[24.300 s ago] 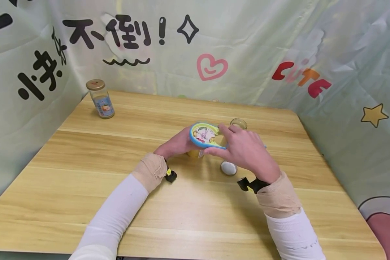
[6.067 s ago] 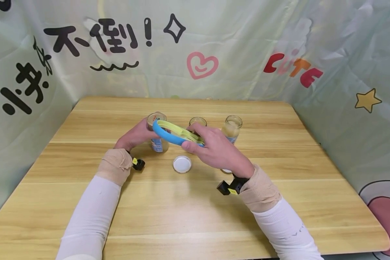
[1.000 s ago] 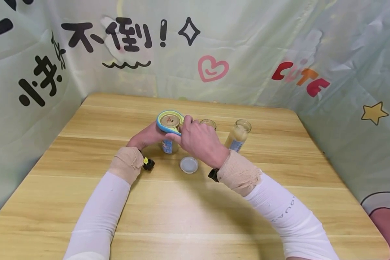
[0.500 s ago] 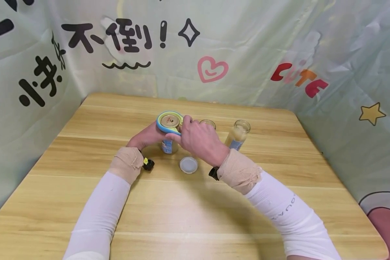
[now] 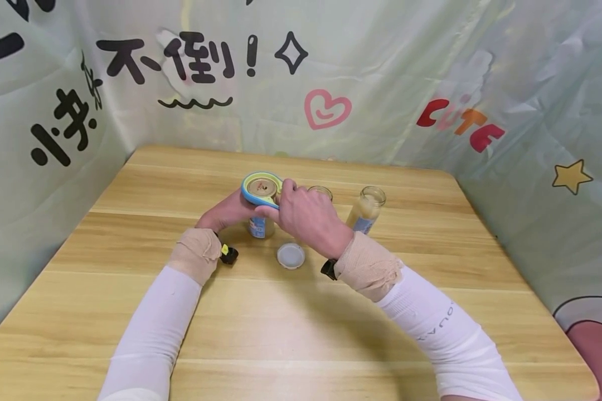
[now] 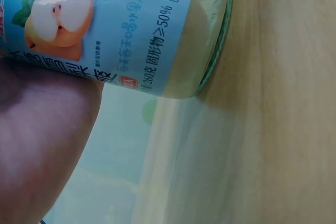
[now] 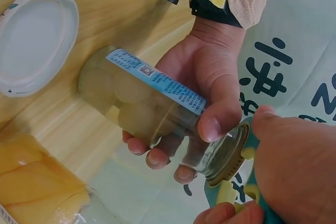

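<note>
My left hand grips a glass jar round its body. In the left wrist view, the jar's blue label has a cut fruit printed on it, and pale round pieces of fruit show through the glass in the right wrist view. A blue and yellow-green jar opener loops round the gold lid, which is on the jar. With thumb and curled fingers, my right hand holds the opener's handle end, largely hiding it.
An open jar with yellow-orange contents stands behind my right hand. Right of it is another open jar with a blue label. A lid lies white side up on the wooden table, in front of the gripped jar.
Since 24 seconds ago, the blue-labelled jar has come from the back left to the middle. The opener, tilted beside its lid 6 seconds ago, now encircles it. Over the last second the hands stay put.
</note>
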`<state>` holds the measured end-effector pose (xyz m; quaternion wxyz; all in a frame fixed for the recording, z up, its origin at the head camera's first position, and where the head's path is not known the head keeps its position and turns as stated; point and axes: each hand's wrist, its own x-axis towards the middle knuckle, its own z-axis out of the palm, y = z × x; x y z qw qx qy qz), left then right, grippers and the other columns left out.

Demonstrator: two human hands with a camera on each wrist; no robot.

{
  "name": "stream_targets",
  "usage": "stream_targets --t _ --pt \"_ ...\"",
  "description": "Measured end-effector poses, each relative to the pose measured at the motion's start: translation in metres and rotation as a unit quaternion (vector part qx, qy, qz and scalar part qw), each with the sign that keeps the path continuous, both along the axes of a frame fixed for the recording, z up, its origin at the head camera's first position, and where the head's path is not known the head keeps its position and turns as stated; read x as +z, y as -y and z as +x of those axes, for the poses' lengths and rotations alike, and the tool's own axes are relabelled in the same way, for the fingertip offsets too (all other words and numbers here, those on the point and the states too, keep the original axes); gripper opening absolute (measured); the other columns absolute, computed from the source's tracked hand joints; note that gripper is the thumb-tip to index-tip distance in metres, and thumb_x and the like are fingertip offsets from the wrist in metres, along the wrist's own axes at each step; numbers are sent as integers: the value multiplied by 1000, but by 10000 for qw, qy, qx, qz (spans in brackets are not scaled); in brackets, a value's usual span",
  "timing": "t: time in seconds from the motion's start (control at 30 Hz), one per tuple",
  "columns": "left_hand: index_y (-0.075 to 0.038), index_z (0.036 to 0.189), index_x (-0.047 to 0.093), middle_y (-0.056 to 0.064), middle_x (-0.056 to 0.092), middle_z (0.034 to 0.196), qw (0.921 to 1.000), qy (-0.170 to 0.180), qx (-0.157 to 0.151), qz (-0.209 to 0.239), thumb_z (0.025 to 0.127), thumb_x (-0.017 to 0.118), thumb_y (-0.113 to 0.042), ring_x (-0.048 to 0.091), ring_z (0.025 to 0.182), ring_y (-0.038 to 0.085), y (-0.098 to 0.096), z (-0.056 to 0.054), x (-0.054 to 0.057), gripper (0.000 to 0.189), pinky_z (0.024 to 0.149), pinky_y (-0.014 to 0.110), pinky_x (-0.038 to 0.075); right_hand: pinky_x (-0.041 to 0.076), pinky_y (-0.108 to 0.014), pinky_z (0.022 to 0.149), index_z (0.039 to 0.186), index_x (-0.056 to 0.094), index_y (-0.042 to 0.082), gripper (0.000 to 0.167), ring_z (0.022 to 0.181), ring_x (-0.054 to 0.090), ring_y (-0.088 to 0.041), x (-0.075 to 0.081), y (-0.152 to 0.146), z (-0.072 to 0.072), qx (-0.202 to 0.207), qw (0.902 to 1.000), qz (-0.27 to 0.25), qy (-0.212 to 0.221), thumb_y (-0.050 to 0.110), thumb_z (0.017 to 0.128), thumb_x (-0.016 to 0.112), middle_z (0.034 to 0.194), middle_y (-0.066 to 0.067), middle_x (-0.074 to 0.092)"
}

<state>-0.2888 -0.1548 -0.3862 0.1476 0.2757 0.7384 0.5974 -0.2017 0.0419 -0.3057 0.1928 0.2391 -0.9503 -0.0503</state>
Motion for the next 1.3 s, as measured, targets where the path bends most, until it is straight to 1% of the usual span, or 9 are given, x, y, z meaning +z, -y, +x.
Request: stream_targets --t 0.17,0.4,0.5,0.7,0.9,1.03,1.13,1.17,1.3 --pt "-14 153 43 12 53 151 10000 20 32 16 90 82 -22 48 141 28 1 1 -1 74 126 51 32 27 -26 38 85 48 10 62 43 47 -16 -1 0 0 7 10000 -7 2 70 101 45 58 4 39" --pt "-10 149 43 15 55 144 9998 -112 149 -30 91 79 -11 50 134 27 2 0 0 68 125 51 33 31 -27 39 87 49 10 60 45 51 -17 -2 0 -3 72 9999 -54 47 68 101 46 59 2 43" --pt "-9 146 46 14 57 140 9998 -130 174 -38 91 78 -10 52 131 25 2 0 -1 64 124 50 34 32 -27 40 86 49 11 60 44 50 -18 -2 -1 -4 101 9999 -45 86 69 100 46 59 3 43" --pt "-10 144 49 7 64 129 9998 -85 131 142 90 81 -14 57 124 20 2 1 -1 63 123 48 35 42 -29 41 90 50 10 61 45 52 -18 -1 -3 -9 208 9996 39 175 70 100 47 59 3 45" --pt "-10 140 51 1 67 120 9996 -45 98 263 88 81 -12 61 116 16 0 1 -2 60 118 47 40 49 -33 46 97 51 8 61 47 54 -20 1 -8 -13 252 9982 -16 553 69 100 47 61 0 49" --pt "-9 140 50 15 65 126 9994 -29 97 338 88 80 -9 62 115 17 -1 1 -3 61 117 47 41 50 -34 47 99 52 8 62 49 55 -20 0 -10 -15 266 9969 -134 727 69 100 47 63 -1 51" --pt "-10 139 51 25 62 131 9992 0 76 388 88 81 -7 62 116 16 -1 1 -3 59 118 47 41 49 -33 47 100 52 8 62 49 55 -20 0 -11 -14 296 9968 -153 726 69 100 48 63 0 52" --pt "-10 138 52 26 62 132 9991 28 71 407 87 81 -6 62 116 15 -1 1 -3 58 118 47 41 49 -33 47 99 52 8 61 49 55 -20 0 -11 -14 307 9968 -154 715 69 100 48 63 0 51" --pt "-8 137 52 21 64 129 9992 44 46 382 86 81 -4 62 115 15 -1 0 -4 59 118 47 41 49 -34 47 99 53 8 61 48 54 -20 0 -11 -13 372 9973 -146 617 69 99 49 62 0 51"
